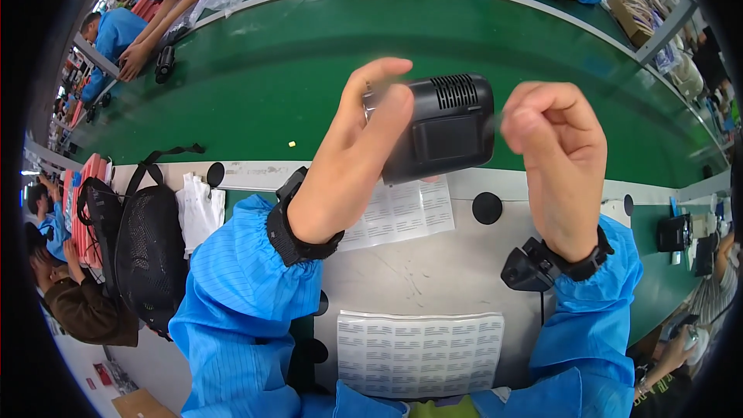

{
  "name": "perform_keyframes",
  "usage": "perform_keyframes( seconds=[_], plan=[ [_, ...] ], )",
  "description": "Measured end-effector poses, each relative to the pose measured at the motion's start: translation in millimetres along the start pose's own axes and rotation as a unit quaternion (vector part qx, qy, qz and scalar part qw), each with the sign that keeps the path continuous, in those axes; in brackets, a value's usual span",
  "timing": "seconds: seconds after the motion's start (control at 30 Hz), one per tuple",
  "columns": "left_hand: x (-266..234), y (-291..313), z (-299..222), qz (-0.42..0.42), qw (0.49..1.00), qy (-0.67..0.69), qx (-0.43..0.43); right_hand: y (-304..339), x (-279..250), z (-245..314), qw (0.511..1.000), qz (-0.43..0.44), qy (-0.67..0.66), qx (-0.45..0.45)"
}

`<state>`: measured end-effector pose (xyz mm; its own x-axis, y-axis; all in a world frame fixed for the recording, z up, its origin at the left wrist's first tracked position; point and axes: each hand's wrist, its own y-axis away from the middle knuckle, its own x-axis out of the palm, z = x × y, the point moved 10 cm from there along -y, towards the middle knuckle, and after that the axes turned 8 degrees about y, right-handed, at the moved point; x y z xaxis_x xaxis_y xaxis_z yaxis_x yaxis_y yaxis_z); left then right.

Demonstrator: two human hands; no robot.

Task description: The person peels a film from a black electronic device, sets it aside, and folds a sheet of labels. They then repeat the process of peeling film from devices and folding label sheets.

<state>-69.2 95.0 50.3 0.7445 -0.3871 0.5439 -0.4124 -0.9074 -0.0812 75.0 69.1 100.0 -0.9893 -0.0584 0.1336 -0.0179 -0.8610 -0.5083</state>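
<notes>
A black, rounded plastic device (449, 135) with a slotted vent and a flat recessed panel is raised above the near edge of the green table. My left hand (360, 135) grips it from its left side, thumb across the front. Just off its right edge is my right hand (561, 128), with thumb and forefinger pinched together. Whatever those fingertips may hold is too small and blurred to name. Below the device, a sheet of printed labels (410, 215) lies partly behind my left hand. Closer to me sits a stack of label sheets (419, 352).
The green table (255, 101) stretches across, with a small yellow bit (292, 144) on it. A black bag (151, 248) and white cloth (203, 209) are at left. Co-workers handle a black device (165, 64) at far left and others at far right. Black round discs (487, 207) dot the grey worktop.
</notes>
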Motion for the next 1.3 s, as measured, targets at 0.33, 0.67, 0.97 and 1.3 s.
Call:
perform_keyframes(
  seconds=[0.33,0.67,0.97,1.3],
  plan=[
    [2.9,-0.1,-0.2,0.041,0.988,-0.14,0.048,9.3,11.9,-15.3,0.97,0.066,0.148,0.182],
    [3.6,-1.8,-0.1,0.025,0.989,-0.138,0.044,9.1,10.1,-16.7,0.97,0.066,0.165,0.168],
    [1.2,-2.7,-0.1,0.006,0.988,-0.152,0.03,9.8,10.6,-16.3,0.969,0.07,0.184,0.15],
    [2.9,-0.6,-3.4,-0.01,0.984,-0.171,0.044,10.4,14.4,0.3,0.949,0.06,0.306,0.053]
  ],
)
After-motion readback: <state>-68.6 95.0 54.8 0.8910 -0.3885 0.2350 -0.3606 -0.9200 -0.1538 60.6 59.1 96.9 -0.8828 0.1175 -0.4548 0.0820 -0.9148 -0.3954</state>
